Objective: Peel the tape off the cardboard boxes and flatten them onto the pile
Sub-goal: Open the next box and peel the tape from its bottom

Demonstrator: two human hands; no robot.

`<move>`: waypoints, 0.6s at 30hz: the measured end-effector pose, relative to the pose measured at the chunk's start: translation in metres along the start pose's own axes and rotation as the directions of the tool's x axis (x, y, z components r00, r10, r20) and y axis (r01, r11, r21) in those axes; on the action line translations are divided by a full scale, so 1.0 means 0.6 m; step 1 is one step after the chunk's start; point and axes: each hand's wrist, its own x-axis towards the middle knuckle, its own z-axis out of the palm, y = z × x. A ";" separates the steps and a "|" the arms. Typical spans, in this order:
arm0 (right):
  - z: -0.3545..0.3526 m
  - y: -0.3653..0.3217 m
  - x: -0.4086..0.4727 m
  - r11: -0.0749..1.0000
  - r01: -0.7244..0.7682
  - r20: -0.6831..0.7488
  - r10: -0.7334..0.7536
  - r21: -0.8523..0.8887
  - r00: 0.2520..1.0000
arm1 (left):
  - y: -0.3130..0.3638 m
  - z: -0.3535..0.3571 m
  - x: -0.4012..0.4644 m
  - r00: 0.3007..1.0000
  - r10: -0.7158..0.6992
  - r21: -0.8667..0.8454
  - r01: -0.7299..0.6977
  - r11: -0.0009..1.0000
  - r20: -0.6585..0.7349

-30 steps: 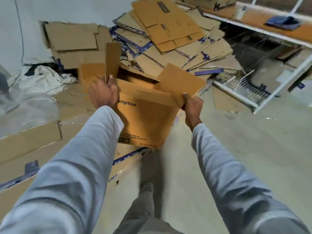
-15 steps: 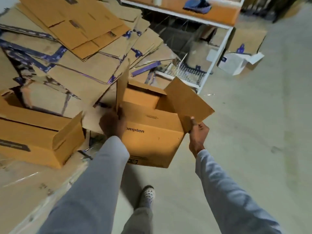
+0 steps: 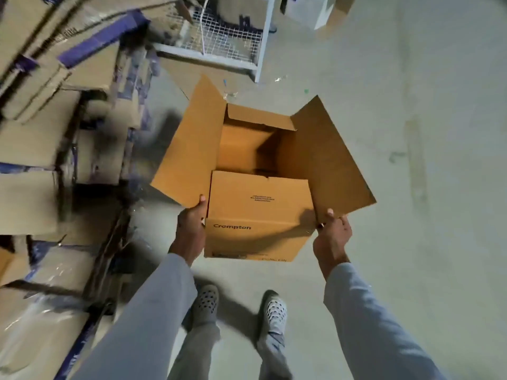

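Head cam: open cardboard box held above floor, flaps up, w/ blurred flattened pile at left. Left hand fingers grip left flap corner; right hand pinches right flap edge.

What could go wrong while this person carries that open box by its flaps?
Both hands grip only flap edges: the left hand and right hand pinch the box by thin cardboard, so a flap might tear or bend and the box could drop. Held low in front, it may also hide the shoes and the loose cardboard pile, inviting a trip.
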 end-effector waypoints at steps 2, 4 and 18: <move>-0.027 0.060 0.065 0.999 -0.043 -0.059 0.042 -0.018 0.997 | -0.084 0.012 0.053 0.995 -0.095 -0.001 0.095 0.995 0.044; -0.057 0.130 0.128 0.995 -0.096 -0.082 0.093 -0.037 0.992 | -0.177 0.019 0.109 0.981 -0.186 -0.004 0.186 0.983 0.064; -0.224 0.585 0.357 0.911 -0.341 -0.084 0.330 -0.234 0.940 | -0.674 -0.031 0.352 0.925 -0.376 -0.017 0.375 0.927 -0.055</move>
